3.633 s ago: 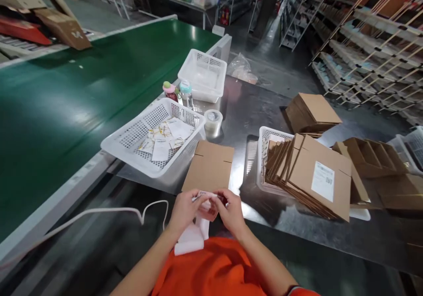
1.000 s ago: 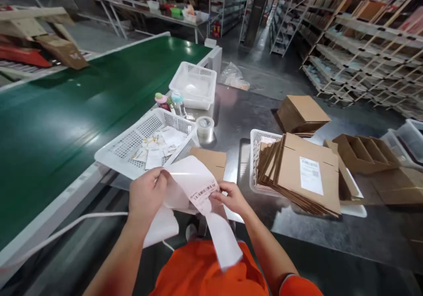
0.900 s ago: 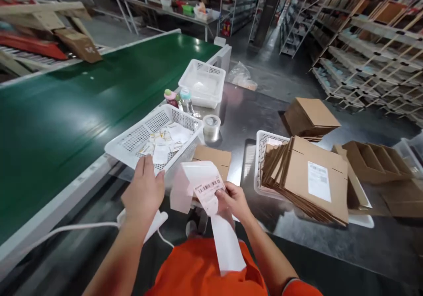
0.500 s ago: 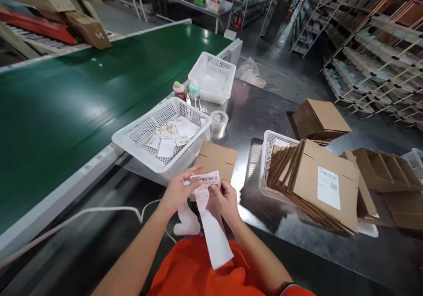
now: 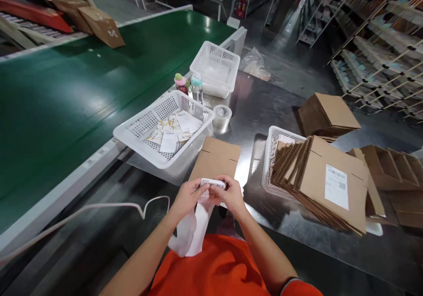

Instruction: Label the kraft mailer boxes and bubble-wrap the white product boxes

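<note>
Between my two hands is a printed label with a barcode [image 5: 214,183], its top edge bent over. My left hand [image 5: 189,197] pinches its left end, and my right hand [image 5: 231,194] pinches its right end. White paper strips [image 5: 200,225] hang from it toward my lap. Just beyond my fingers a flat cardboard carton [image 5: 218,155] lies on the metal table [image 5: 254,104]. To the left stands a white perforated basket [image 5: 140,130] with several printed slips [image 5: 169,140] inside. A roll of clear tape [image 5: 222,116] sits beside it.
On the right, a stack of flat cartons [image 5: 333,172] leans over a white basket [image 5: 268,172]; the top one bears a label. Another carton stack [image 5: 330,113] is behind. Two bottles [image 5: 197,86] and a white bin [image 5: 216,69] stand by the green conveyor [image 5: 132,71], which carries boxes [image 5: 102,24].
The label's top has been bent over between my hands, and the hanging strip has swung left toward my body. A box on the conveyor has moved right.
</note>
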